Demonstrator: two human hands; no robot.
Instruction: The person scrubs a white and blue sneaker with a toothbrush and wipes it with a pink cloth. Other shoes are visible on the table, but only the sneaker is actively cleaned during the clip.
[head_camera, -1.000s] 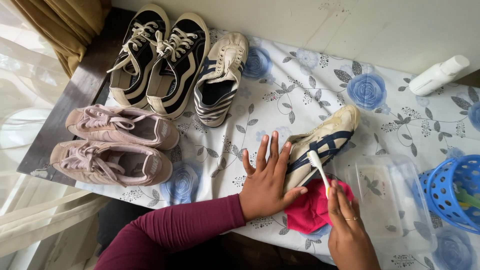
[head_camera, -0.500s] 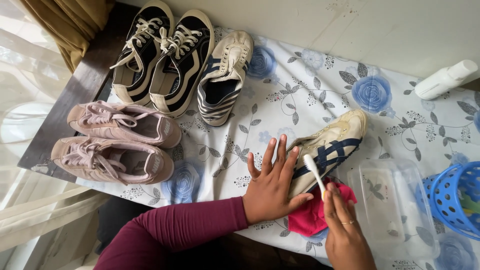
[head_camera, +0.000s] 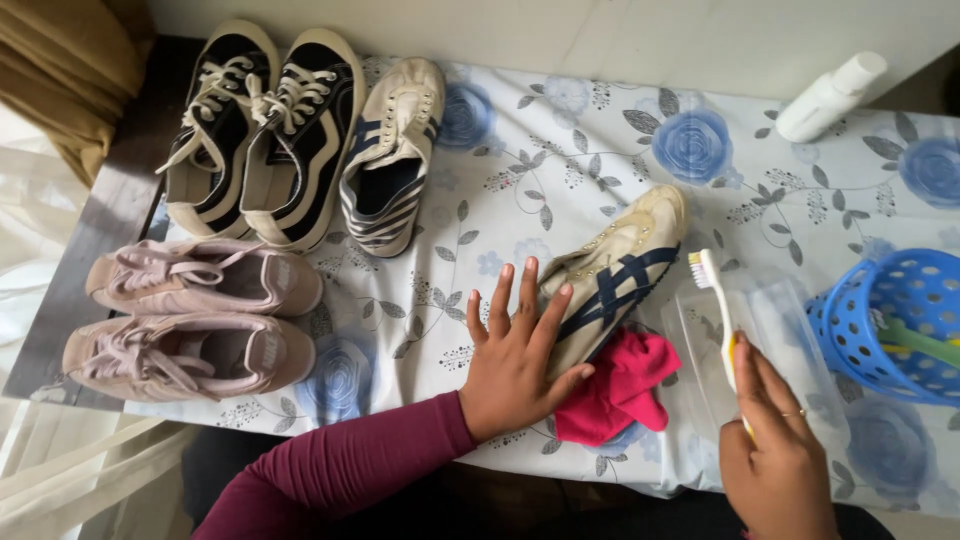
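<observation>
My left hand (head_camera: 518, 350) lies flat, fingers spread, on the heel end of a cream sneaker with navy stripes (head_camera: 622, 268), which rests on its side on the flowered cloth. A pink rag (head_camera: 620, 388) is tucked under the shoe. My right hand (head_camera: 772, 450) grips a white and yellow toothbrush (head_camera: 712, 295), bristles up, held just right of the shoe and over a clear plastic tub (head_camera: 770, 345).
A matching cream sneaker (head_camera: 392, 152) stands beside a pair of black and white sneakers (head_camera: 262, 130) at the back left. Two pink sneakers (head_camera: 195, 318) lie at the left edge. A blue perforated basket (head_camera: 895, 325) sits at the right, a white bottle (head_camera: 830, 95) behind.
My right hand has drawn the toothbrush off the shoe and out to the right, over the clear tub. My left hand stays pressed on the sneaker.
</observation>
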